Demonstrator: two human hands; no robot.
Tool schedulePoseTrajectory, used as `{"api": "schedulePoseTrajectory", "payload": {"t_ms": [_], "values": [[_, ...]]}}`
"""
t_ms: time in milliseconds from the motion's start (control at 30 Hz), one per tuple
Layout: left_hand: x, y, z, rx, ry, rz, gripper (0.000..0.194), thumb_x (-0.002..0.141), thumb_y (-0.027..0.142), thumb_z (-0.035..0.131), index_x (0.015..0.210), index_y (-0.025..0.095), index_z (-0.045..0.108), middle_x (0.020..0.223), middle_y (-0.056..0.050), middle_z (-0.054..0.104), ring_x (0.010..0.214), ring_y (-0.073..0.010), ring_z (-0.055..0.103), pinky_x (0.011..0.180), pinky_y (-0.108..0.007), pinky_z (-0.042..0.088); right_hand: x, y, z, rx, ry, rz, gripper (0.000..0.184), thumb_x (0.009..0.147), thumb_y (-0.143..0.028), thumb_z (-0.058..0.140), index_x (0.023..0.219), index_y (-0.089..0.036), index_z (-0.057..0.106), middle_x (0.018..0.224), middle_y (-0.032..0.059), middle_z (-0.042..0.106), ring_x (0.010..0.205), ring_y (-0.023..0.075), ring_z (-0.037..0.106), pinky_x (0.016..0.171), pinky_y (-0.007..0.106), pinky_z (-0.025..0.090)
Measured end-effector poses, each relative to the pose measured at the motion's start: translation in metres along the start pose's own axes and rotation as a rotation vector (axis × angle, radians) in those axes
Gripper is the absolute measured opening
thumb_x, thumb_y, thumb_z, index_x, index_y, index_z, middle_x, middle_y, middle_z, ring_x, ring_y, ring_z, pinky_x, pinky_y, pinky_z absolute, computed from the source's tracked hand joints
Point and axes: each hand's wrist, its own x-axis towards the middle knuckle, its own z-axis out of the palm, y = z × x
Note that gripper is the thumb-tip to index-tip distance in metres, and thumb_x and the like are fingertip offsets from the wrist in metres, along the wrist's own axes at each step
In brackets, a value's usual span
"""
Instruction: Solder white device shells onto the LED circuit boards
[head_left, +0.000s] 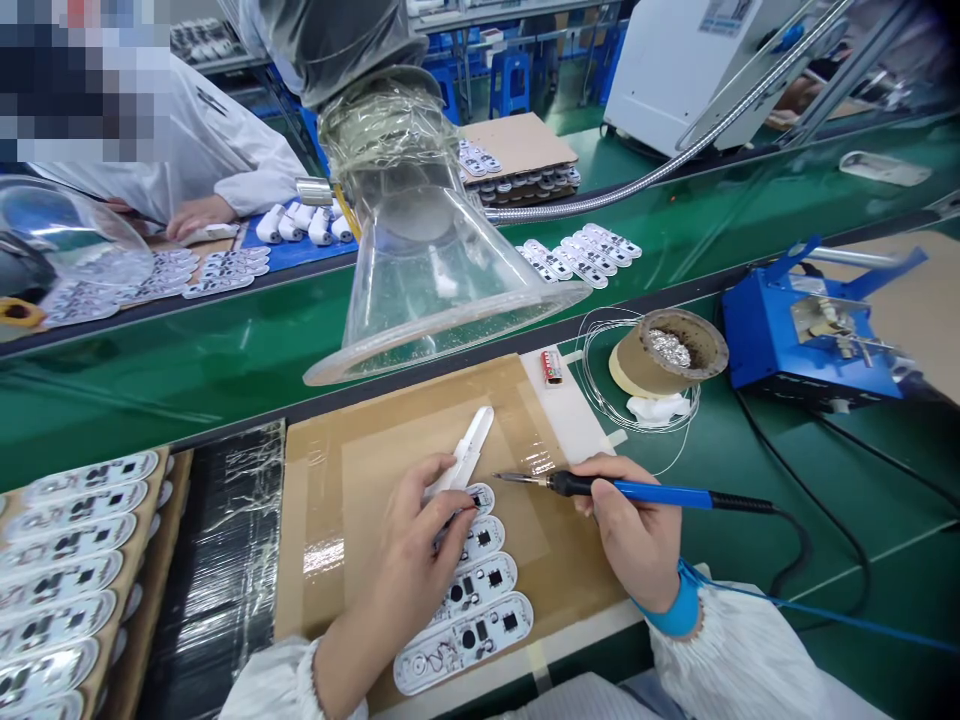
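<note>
My left hand (416, 545) is closed over a slim white plastic housing (474, 440), its fingers bent round the lower part. The thumb and a fingertip come together beside the uppermost of several rounded white circuit boards (499, 625), which they partly cover. These boards lie in a slanted column on the brown taped work mat (322, 600). In my right hand (637, 530) is a soldering iron (637, 492) with a blue handle, gripped like a pen. Its tip points left, just right of the housing and apart from it. A blue strap circles my right wrist.
A clear fume hood (442, 270) hangs over the mat's far edge. Right of it stand a tip-cleaning pot (630, 355), coiled solder wire and a blue soldering stand (802, 335). Board-filled trays (142, 600) stack at left. Across the green belt (300, 365), a co-worker's hand (201, 215) holds a white part.
</note>
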Motion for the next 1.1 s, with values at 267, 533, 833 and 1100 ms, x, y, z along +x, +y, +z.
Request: {"api": "schedulePoseTrajectory", "payload": {"t_ms": [267,533,833,1100], "values": [[-0.005,0.002,0.014,0.056,-0.012,-0.110,0.010,0.108,0.018,0.054,0.103,0.025,0.059,0.146,-0.012,0.050,0.129,-0.0304,0.061,0.089,-0.045,0.063,-0.001,-0.006,0.001,-0.039,-0.032,0.037,0.013,0.102,-0.025,0.068,0.100,-0.027,0.081,0.077,0.0007,0.070,0.064,0.0134,0.062,0.057,0.023,0.050],[-0.004,0.002,0.016,0.042,-0.006,-0.120,0.014,0.106,0.012,0.050,0.100,0.023,0.055,0.147,-0.012,0.049,0.132,-0.0287,0.059,0.099,-0.047,0.062,-0.002,-0.008,0.007,-0.065,-0.055,0.073,0.012,0.099,-0.025,0.069,0.096,-0.025,0.080,0.071,0.0010,0.067,0.059,0.0148,0.058,0.047,0.023,0.041],[-0.004,0.002,0.019,0.049,-0.003,-0.115,0.015,0.107,0.010,0.049,0.102,0.023,0.055,0.144,-0.012,0.050,0.129,-0.0277,0.060,0.102,-0.048,0.060,-0.002,-0.008,0.009,-0.097,-0.073,0.078,0.014,0.100,-0.028,0.067,0.094,-0.024,0.080,0.073,0.0025,0.069,0.060,0.0164,0.059,0.046,0.024,0.041],[-0.004,0.004,0.018,0.072,0.005,-0.127,0.014,0.107,0.012,0.050,0.099,0.023,0.055,0.144,-0.011,0.052,0.128,-0.0281,0.061,0.097,-0.046,0.061,-0.002,-0.007,0.007,-0.121,-0.089,0.042,0.012,0.101,-0.028,0.068,0.097,-0.025,0.080,0.075,0.0029,0.070,0.062,0.0168,0.062,0.046,0.023,0.042]]}}
